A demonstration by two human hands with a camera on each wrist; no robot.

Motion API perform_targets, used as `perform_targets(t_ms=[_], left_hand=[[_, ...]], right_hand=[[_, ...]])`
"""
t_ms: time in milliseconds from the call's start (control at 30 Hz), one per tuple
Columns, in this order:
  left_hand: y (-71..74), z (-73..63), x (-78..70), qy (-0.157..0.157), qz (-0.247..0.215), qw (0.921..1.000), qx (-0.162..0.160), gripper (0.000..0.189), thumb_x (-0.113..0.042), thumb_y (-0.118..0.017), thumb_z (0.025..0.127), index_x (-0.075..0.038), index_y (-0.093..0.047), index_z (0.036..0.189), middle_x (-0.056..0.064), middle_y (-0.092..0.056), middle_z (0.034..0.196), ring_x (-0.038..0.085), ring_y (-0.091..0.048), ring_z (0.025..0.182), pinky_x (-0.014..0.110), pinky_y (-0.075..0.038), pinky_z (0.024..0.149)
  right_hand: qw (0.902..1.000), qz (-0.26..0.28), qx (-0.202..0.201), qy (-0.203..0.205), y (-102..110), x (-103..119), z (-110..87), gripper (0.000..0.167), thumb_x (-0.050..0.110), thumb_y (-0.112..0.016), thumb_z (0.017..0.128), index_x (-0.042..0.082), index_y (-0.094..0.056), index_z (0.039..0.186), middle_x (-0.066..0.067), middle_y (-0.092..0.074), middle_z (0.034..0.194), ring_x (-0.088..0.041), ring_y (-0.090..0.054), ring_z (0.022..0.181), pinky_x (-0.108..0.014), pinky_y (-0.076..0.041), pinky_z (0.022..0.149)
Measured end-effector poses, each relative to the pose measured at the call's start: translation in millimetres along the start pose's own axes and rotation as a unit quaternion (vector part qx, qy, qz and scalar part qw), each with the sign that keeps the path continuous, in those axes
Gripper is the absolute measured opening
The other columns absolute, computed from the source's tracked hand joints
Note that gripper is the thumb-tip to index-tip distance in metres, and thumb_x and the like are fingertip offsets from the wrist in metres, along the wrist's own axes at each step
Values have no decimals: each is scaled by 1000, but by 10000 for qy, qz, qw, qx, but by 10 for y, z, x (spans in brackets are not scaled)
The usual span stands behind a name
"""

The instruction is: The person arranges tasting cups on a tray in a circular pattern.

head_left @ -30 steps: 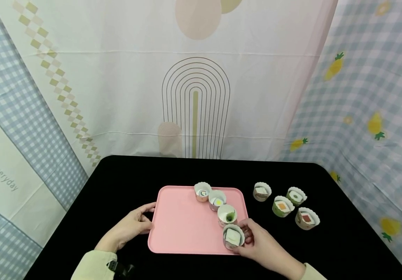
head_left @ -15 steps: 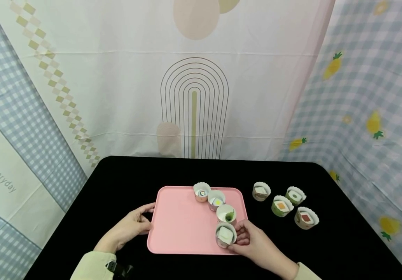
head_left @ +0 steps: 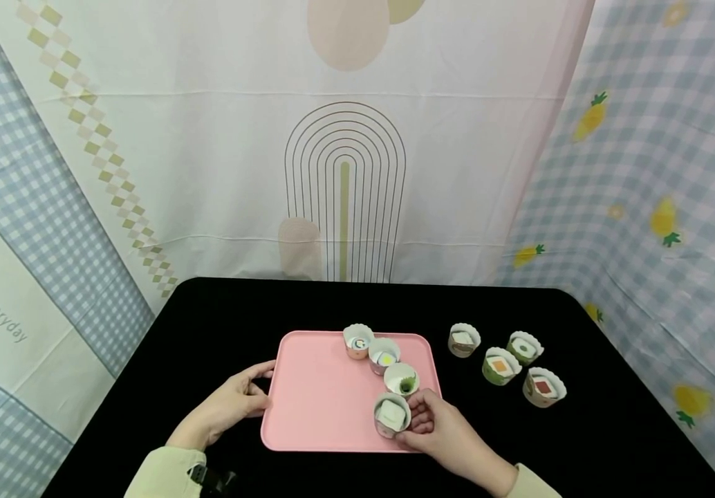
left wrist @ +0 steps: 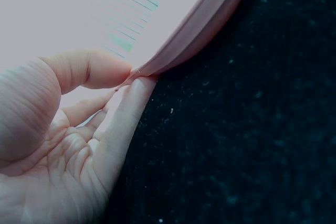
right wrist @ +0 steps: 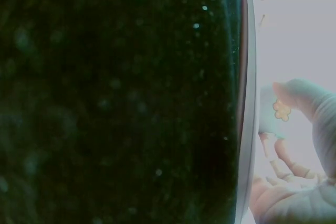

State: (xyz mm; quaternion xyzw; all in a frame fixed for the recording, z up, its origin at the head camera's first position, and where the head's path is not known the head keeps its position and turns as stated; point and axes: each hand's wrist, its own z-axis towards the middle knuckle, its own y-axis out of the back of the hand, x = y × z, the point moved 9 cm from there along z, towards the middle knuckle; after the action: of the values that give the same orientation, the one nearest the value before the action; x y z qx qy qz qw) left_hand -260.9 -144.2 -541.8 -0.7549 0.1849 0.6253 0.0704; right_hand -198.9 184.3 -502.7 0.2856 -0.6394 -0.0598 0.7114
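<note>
With thumb and fingers my left hand (head_left: pixel 229 402) pinches the left rim of a pink tray (head_left: pixel 308 394); the left wrist view shows that rim (left wrist: pixel 202 22) between thumb and fingertip. My right hand (head_left: pixel 447 432) holds a scalloped paper baking cup (head_left: pixel 391 413) with a pale square piece inside, at the tray's front right. In the right wrist view an orange flower print (right wrist: pixel 282 110) shows on the cup's side. Behind it on the tray, in a slanting row, stand a cup with something green (head_left: pixel 402 380), a cup with a yellow spot (head_left: pixel 384 356) and a cup with a blue-and-orange mark (head_left: pixel 358 342).
Right of the tray, on the black table (head_left: pixel 239 304), stand several more paper cups: one with a white piece (head_left: pixel 464 340), one with an orange square (head_left: pixel 501 366), a green-sided one (head_left: pixel 525 348) and one with a red square (head_left: pixel 544 388). Patterned curtains (head_left: pixel 227 138) hang behind.
My right hand has moved the held cup leftward over the front right of the tray, bringing it left of the cup with something green. The left hand stays on the tray's rim.
</note>
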Motion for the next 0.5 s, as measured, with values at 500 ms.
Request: perform_targets(t_ms=[500], left_hand=[[2,5,8,-36,2,10000,-8,72,3,-64,81,-5,-37,147,19,-44,128,27,-58,88,39,-56,82]], right_hand=[[10000,-24,-15,40,74,17,-22,43,23,-80,79,3,-58,110,-8,-62,98,-17,-64,85,-26,-56,71]])
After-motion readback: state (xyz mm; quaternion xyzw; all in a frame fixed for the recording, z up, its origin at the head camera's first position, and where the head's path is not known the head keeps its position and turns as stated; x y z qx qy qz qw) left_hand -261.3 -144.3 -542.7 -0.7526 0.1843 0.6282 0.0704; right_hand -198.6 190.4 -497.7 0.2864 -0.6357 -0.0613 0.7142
